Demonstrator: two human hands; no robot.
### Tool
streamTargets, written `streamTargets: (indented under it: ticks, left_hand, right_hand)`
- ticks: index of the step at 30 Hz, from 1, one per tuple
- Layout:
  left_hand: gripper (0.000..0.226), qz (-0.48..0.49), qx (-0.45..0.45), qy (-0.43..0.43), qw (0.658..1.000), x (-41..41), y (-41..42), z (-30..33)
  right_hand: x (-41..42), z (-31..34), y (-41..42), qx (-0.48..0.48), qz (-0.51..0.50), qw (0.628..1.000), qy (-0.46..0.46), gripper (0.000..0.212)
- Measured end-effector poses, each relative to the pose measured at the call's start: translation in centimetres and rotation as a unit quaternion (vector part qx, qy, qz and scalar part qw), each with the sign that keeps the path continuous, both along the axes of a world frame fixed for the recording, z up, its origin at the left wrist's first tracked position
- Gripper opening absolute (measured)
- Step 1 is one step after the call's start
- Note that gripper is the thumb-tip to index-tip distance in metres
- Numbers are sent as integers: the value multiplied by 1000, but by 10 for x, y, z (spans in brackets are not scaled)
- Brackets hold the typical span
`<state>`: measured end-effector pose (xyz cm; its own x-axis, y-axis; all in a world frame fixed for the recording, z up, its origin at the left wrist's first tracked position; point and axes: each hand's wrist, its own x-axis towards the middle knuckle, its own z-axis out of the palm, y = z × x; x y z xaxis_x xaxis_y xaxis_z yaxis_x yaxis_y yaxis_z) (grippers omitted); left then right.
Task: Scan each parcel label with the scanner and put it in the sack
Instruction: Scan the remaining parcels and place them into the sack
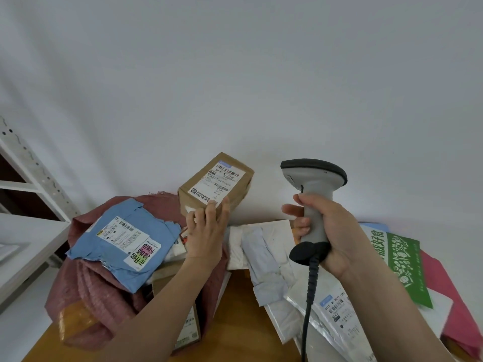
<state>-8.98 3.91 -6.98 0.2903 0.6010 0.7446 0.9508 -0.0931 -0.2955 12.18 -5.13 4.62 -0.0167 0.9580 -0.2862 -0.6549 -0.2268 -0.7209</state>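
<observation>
My left hand (207, 231) grips the near end of a brown cardboard parcel (217, 182), held tilted above the sack with its white barcode label facing up. My right hand (330, 231) grips the handle of a grey scanner (313, 184), whose dark head sits level with the parcel, a little to its right. The scanner's black cable (308, 304) hangs down. The reddish woven sack (86, 288) lies open at the left, with a blue labelled mailer (122, 239) on top and other parcels inside.
A pile of parcels lies on the wooden table (235, 322) at the right: white and silver mailers (269, 259), a green printed bag (402, 267), a pink one (460, 317). A white metal shelf (28, 194) stands at the left. A white wall is behind.
</observation>
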Motion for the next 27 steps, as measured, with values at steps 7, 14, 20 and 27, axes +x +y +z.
streamTargets:
  ticks: [7,14,20,27]
  left_hand:
    - [95,-140,79,-96,982,42,-6,37]
    - [75,-153,150,14,977,57,-13,37]
    - [70,-177,166,74,967,47,-16,30]
    - [63,-284,-122,-367,877,6,-21,57]
  right_hand:
    - [-18,-20,48,-13,-147,977,-151,67]
    - [-33,-22,62,13,-95,992,-85,81]
    - [-29,-31,66,28,19,999,-12,54]
    - [-19,-51,73,35,-34,997,-62,44]
